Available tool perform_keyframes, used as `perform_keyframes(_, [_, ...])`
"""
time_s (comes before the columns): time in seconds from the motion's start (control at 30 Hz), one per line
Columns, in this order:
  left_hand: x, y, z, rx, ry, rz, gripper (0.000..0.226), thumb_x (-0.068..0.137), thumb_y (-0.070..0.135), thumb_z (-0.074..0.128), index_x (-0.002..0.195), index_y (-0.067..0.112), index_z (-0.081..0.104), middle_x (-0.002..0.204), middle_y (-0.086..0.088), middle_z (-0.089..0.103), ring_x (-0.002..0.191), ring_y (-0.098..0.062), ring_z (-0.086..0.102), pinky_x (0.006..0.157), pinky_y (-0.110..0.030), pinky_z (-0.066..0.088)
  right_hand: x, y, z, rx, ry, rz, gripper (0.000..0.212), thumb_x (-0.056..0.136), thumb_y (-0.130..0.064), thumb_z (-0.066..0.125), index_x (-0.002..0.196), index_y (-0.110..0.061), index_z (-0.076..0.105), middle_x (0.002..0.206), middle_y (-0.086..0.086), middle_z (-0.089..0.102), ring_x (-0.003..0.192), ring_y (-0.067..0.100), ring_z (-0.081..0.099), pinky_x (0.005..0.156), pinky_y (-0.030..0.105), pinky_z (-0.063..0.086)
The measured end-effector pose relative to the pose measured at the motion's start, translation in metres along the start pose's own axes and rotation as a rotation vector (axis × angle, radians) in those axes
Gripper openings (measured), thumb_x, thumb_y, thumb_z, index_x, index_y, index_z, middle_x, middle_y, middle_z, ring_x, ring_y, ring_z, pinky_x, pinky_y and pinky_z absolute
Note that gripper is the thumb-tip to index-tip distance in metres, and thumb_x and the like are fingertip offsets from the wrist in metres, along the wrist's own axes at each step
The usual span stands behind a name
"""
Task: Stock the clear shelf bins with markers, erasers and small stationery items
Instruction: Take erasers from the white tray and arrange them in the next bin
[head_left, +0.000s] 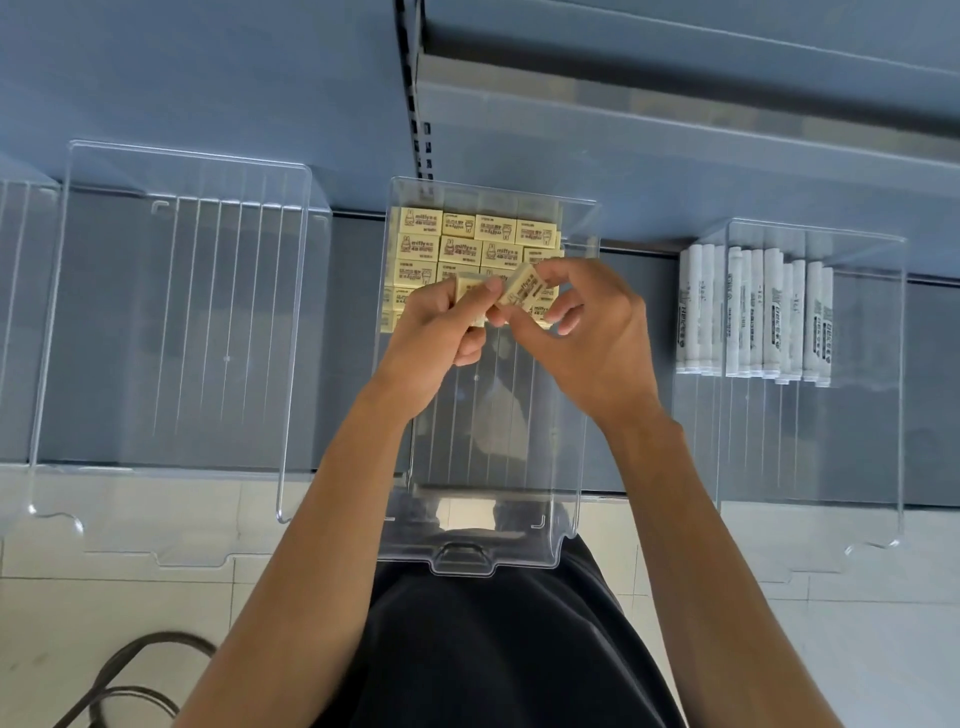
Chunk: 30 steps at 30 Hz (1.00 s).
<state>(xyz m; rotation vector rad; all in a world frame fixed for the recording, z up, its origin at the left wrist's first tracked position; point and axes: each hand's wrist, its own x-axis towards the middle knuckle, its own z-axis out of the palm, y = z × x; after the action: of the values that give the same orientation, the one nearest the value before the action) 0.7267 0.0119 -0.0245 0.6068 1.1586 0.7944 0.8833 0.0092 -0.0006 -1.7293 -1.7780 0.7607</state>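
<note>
Hovering over middle bin (488, 567) | left hand (439, 332) grips eraser (469, 291) | right hand (602, 338) pinches second eraser (525, 283)

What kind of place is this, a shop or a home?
Probably a stationery shop: a grey shelf with a slotted upright, a clear middle bin holding rows of identical erasers, and a right bin of many identical white markers.

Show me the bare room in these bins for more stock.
The left bin is bare. The middle bin is free toward its front lip; its back is packed with erasers, with the left hand and right hand holding more. The right bin is free in front of the markers.
</note>
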Motion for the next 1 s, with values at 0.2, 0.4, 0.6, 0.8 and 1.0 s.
perform_keyframes(0.2, [0.002, 0.0, 0.008, -0.227, -0.153, -0.132, 0.024, 0.101, 0.028, 0.049, 0.107, 0.007, 0.059, 0.091, -0.016, 0.062, 0.044, -0.006, 0.033, 0.05, -0.022, 0.023, 0.002, 0.001, -0.006, 0.023, 0.027, -0.106, 0.037, 0.078, -0.016, 0.078, 0.111, -0.005, 0.066, 0.104, 0.0, 0.059, 0.08, -0.01, 0.047, 0.074, 0.002, 0.038])
perform_keyframes(0.4, [0.005, -0.006, 0.011, -0.375, -0.283, -0.102, 0.031, 0.095, 0.036, 0.048, 0.106, 0.007, 0.056, 0.091, -0.008, 0.069, 0.045, -0.004, 0.035, 0.049, -0.018, 0.027, 0.009, 0.003, -0.013, 0.045, -0.019, -0.162, 0.045, 0.08, -0.022, 0.078, 0.121, -0.007, 0.065, 0.111, -0.005, 0.051, 0.089, -0.01, 0.047, 0.079, 0.004, 0.039])
perform_keyframes(0.6, [0.006, -0.012, 0.012, -0.394, -0.283, -0.003, 0.031, 0.099, 0.029, 0.044, 0.118, 0.005, 0.051, 0.098, -0.009, 0.068, 0.046, -0.002, 0.037, 0.048, -0.016, 0.031, 0.011, 0.001, -0.013, 0.039, -0.078, -0.141, 0.052, 0.081, -0.026, 0.078, 0.127, -0.013, 0.059, 0.117, -0.009, 0.057, 0.099, 0.004, 0.051, 0.086, 0.006, 0.037])
perform_keyframes(0.8, [0.006, -0.005, 0.014, -0.254, -0.199, -0.088, 0.03, 0.102, 0.031, 0.045, 0.103, 0.003, 0.055, 0.07, -0.007, 0.05, 0.044, -0.006, 0.036, 0.048, -0.019, 0.028, 0.014, 0.008, -0.023, 0.013, -0.256, -0.202, 0.047, 0.079, -0.023, 0.079, 0.124, -0.017, 0.065, 0.116, -0.003, 0.057, 0.099, 0.001, 0.051, 0.082, 0.007, 0.038])
perform_keyframes(1.0, [0.007, -0.002, 0.023, -0.107, -0.042, -0.025, 0.037, 0.106, 0.033, 0.041, 0.086, 0.012, 0.064, 0.058, -0.003, 0.047, 0.043, -0.009, 0.031, 0.045, -0.023, 0.023, 0.019, 0.014, -0.026, -0.126, -0.236, -0.166, 0.03, 0.078, -0.02, 0.079, 0.106, -0.013, 0.071, 0.101, -0.009, 0.058, 0.084, 0.006, 0.052, 0.08, 0.022, 0.043])
